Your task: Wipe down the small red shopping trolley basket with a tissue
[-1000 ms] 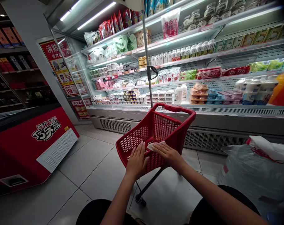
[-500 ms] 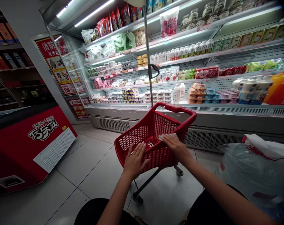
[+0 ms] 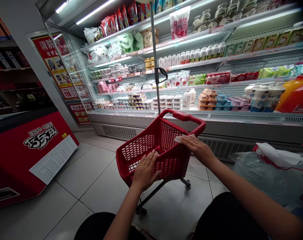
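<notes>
A red plastic shopping cart (image 3: 168, 166) stands on the tiled floor in front of me, its basket of openwork mesh with nothing in it. My left hand (image 3: 145, 170) rests on the near rim, fingers extended and holding nothing. Farther along that rim, close to the handle end, my right hand (image 3: 195, 146) presses a white cloth or tissue (image 3: 178, 138) against the red plastic. Its fingers lie together over the cloth, and part of the cloth shows past the fingertips. The palm side of each hand is hidden.
A lit refrigerated shelf unit (image 3: 216, 116) with dairy goods spans the back, with a dark door handle (image 3: 161, 75) in front. A red chest freezer (image 3: 14, 160) stands at left. Clear plastic bags (image 3: 261, 176) with white tops sit at right.
My right hand and the white cloth have slid along the rim toward the cart's handle. The left hand remains on the near rim. The view has shifted slightly.
</notes>
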A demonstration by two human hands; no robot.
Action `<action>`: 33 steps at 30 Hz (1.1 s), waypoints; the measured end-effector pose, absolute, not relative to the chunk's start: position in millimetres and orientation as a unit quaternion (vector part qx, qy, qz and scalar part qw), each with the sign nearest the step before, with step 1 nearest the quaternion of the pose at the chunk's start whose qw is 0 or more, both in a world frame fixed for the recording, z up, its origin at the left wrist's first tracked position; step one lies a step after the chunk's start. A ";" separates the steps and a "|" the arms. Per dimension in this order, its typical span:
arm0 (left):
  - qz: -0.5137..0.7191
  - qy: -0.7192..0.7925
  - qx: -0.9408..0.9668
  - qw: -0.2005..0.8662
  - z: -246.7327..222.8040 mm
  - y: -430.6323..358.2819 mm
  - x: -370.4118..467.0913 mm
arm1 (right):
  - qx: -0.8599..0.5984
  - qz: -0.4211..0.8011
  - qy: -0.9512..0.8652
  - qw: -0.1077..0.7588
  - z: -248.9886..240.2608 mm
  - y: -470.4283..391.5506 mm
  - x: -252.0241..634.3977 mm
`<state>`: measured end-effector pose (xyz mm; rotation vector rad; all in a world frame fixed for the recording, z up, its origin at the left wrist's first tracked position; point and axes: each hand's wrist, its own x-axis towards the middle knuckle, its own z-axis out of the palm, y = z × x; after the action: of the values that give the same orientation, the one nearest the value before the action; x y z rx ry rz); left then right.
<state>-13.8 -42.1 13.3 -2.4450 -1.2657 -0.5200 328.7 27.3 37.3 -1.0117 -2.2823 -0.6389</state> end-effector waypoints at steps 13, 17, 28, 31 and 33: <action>-0.206 -0.440 -0.857 0.174 12.3 -43.1 -7.8 | -0.359 -0.227 -0.864 0.270 24.0 20.3 299.4; -0.204 -0.440 -0.856 0.179 11.5 -43.6 -8.2 | -0.412 -0.260 -0.824 0.289 46.3 34.2 352.9; -0.206 -0.428 -0.862 0.178 12.8 -43.2 -1.3 | -0.417 -0.220 -0.831 0.297 20.0 18.4 305.4; -0.201 -0.431 -0.861 0.180 12.9 -44.1 -2.4 | -0.374 -0.217 -0.858 0.278 18.3 14.8 289.4; -0.198 -0.431 -0.861 0.183 12.5 -44.8 -4.9 | -0.363 -0.228 -0.863 0.268 26.6 20.7 303.3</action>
<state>-4.9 -44.8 12.5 -2.4293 -1.2167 -0.5600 303.3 20.7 26.6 -0.9786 -2.3270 -0.6151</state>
